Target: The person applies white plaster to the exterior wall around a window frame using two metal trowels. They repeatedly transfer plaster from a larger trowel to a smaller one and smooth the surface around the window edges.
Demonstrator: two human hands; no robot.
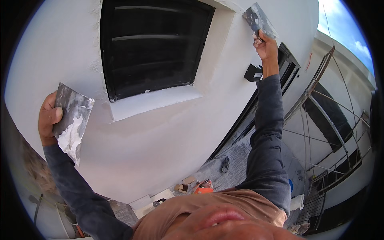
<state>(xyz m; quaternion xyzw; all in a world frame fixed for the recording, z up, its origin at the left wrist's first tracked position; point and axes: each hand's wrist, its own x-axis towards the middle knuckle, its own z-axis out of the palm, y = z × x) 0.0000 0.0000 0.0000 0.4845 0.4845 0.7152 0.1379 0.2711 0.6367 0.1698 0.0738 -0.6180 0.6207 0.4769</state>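
My left hand point(49, 116) grips a flat metal plastering blade point(72, 106), its thumb pressed on the face. White filler paste point(74, 136) is heaped along the blade's lower right edge. Raised high on the right, my right hand point(267, 47) is closed around a wide putty knife point(259, 20), whose blade is smeared with white and lies close to the wall beside the window's upper right corner. Whether it touches the wall I cannot tell. The pale wall point(152, 144) surrounds a dark slatted window point(156, 48) with a white sill point(156, 103).
A black wall lamp point(253, 73) juts out below my right hand, near a dark door frame point(286, 68). Metal scaffolding point(320, 96) stands at right. Far below on the paved floor point(236, 164) lie an orange object point(204, 187) and small boxes point(181, 188).
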